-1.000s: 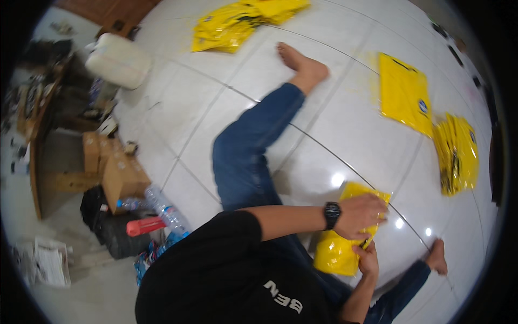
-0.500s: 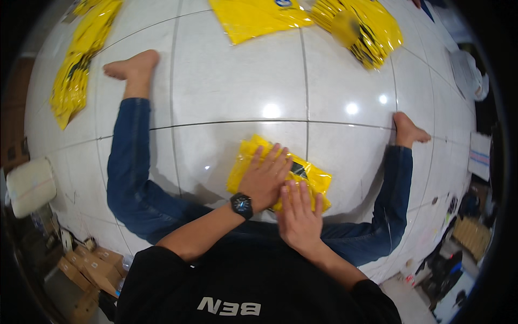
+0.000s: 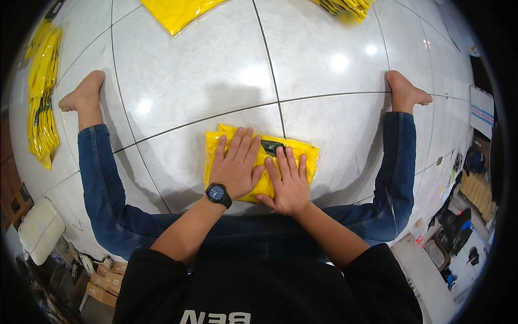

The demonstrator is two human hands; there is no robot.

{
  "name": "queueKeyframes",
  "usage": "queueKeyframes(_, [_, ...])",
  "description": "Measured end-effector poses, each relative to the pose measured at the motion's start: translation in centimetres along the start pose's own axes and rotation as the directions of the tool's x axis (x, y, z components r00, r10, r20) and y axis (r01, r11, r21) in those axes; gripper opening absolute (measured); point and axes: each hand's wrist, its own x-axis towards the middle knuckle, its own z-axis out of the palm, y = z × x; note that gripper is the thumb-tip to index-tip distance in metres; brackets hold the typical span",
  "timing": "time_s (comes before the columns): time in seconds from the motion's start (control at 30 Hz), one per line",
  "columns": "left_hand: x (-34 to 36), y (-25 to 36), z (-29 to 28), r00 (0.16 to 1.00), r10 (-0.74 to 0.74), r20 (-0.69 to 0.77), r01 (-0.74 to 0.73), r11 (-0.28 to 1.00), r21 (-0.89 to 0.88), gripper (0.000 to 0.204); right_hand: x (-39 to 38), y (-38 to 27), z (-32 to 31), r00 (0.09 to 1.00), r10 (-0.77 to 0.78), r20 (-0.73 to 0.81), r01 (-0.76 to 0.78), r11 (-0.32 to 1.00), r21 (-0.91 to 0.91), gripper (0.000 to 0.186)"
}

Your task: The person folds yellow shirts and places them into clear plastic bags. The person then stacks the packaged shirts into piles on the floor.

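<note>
On the white tiled floor between my spread legs lies a folded yellow garment in clear plastic wrap (image 3: pixel 245 194), with a dark print showing near its far edge. My left hand (image 3: pixel 235 162), a black watch (image 3: pixel 217 194) on its wrist, lies flat on the left half with fingers stretched out. Flat on the right half rests my right hand (image 3: pixel 290 183), its fingers spread toward the dark print. Both palms press on the package and neither hand grasps it. The surface under the palms is hidden.
A flat yellow package (image 3: pixel 175 16) lies ahead, and a stack of yellow packages (image 3: pixel 348 6) is at the far right. Overlapping yellow packages (image 3: pixel 42 92) form a row at left. Cardboard boxes (image 3: pixel 105 283) stand at the lower left, and assorted clutter (image 3: pixel 458 232) fills the right side.
My hands have moved apart, from close together to side by side on the package. The package now lies straighter and flatter. The whole view has shifted and turned.
</note>
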Motion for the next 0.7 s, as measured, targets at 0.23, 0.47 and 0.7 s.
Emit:
queueKeyframes(0.23, [-0.1, -0.2, 0.8, 0.989, -0.015, 0.148, 0.019, 0.999, -0.027, 0.068, -0.4, -0.1, 0.2, 1.000, -0.024, 0.015, 0.024, 0.999, 0.042, 0.090])
queueKeyframes(0.47, [-0.3, -0.7, 0.6, 0.999, 0.037, -0.011, -0.035, 0.989, 0.141, 0.065, 0.1, -0.9, 0.1, 0.999, -0.043, -0.013, 0.041, 0.995, -0.086, 0.098])
queueKeyframes(0.7, [4.1, -11.3, -1.8, 0.903, -0.104, -0.416, 0.093, 0.995, -0.048, 0.064, 3.5, 0.8, -2.5, 0.993, 0.061, -0.098, -0.049, 0.992, 0.119, 0.081])
